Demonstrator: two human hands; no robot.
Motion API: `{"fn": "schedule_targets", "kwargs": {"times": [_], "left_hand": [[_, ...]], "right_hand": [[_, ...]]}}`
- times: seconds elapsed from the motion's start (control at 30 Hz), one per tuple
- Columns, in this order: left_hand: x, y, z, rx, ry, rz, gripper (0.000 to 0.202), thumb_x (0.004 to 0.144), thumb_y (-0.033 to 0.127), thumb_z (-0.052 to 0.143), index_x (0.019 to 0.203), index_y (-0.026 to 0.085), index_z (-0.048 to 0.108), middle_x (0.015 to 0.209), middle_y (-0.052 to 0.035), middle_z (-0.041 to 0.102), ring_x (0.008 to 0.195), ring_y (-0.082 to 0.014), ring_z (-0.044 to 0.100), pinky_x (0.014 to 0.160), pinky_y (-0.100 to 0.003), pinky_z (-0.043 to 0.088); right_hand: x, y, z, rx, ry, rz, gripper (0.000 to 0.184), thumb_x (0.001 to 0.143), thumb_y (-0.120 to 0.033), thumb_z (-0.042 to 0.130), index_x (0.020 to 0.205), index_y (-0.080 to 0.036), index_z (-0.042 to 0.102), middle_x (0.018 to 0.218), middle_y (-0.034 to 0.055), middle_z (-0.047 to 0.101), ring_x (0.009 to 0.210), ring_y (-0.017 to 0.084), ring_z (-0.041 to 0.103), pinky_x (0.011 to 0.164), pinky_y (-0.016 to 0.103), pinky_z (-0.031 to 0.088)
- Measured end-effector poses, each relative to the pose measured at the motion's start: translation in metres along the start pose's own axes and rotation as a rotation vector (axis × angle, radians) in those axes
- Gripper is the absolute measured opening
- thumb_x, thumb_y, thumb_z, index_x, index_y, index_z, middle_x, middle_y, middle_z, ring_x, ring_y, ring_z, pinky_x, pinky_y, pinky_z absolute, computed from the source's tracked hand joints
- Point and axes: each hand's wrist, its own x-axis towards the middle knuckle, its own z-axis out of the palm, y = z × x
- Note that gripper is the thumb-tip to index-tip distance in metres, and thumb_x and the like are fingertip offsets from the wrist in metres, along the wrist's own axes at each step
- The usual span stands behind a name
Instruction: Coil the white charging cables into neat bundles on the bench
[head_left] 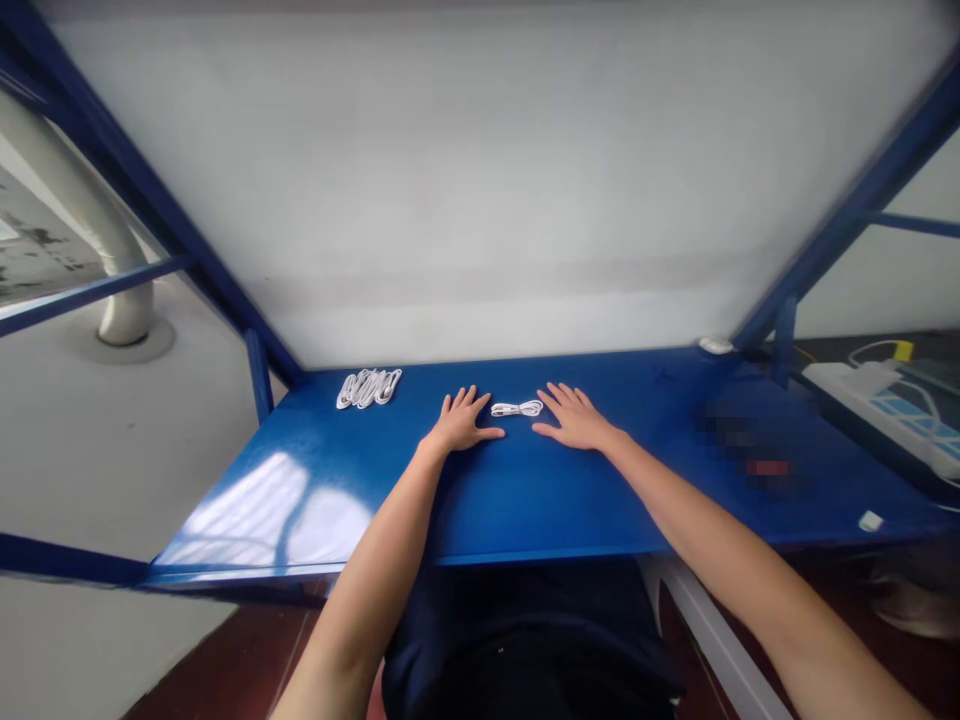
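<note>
A coiled white cable (517,408) lies on the blue table (525,490) between my two hands. My left hand (460,422) rests flat on the tabletop just left of the cable, fingers spread, holding nothing. My right hand (574,417) lies flat just right of the cable, fingers stretched out, empty too. Neither hand touches the cable. A bundle of several more white cables (368,388) sits at the table's far left, near the wall.
A white wall rises behind the table, framed by blue metal bars (840,240). A small white object (716,345) sits at the far right corner, another small white piece (871,520) near the right front edge. A power strip (885,405) lies beyond the right side.
</note>
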Motion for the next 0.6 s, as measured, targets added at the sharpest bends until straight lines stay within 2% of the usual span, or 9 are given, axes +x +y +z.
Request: {"fn": "schedule_targets", "kwargs": {"times": [0.17, 0.47, 0.6], "left_hand": [[-0.0002, 0.0007, 0.0007, 0.009, 0.007, -0.003, 0.096, 0.071, 0.080, 0.044, 0.148, 0.025, 0.026, 0.156, -0.0118, 0.012, 0.143, -0.0311, 0.005, 0.113, -0.050, 0.005], [-0.0017, 0.0016, 0.0010, 0.009, 0.014, -0.003, 0.096, 0.071, 0.081, 0.042, 0.148, 0.025, 0.026, 0.156, -0.0110, 0.013, 0.143, -0.0311, 0.006, 0.113, -0.050, 0.005], [-0.0013, 0.0018, 0.0025, 0.016, 0.021, 0.000, 0.095, 0.073, 0.081, 0.039, 0.148, 0.025, 0.026, 0.156, -0.0110, 0.013, 0.143, -0.0309, 0.006, 0.113, -0.050, 0.006]], "right_hand": [[-0.0001, 0.0046, 0.0011, -0.024, 0.014, -0.039, 0.089, 0.080, -0.079, 0.024, 0.151, -0.025, 0.017, 0.157, 0.0032, 0.010, 0.144, 0.029, 0.005, 0.116, 0.047, 0.008], [-0.0008, 0.0077, 0.0012, 0.016, 0.030, -0.035, 0.085, 0.081, -0.078, 0.025, 0.149, -0.026, 0.023, 0.157, 0.0041, 0.013, 0.144, 0.028, 0.008, 0.116, 0.046, 0.009], [-0.0021, 0.0092, 0.0003, 0.028, 0.034, -0.045, 0.080, 0.082, -0.076, 0.026, 0.148, -0.031, 0.026, 0.157, 0.0015, 0.016, 0.143, 0.029, 0.009, 0.116, 0.047, 0.009]]}}
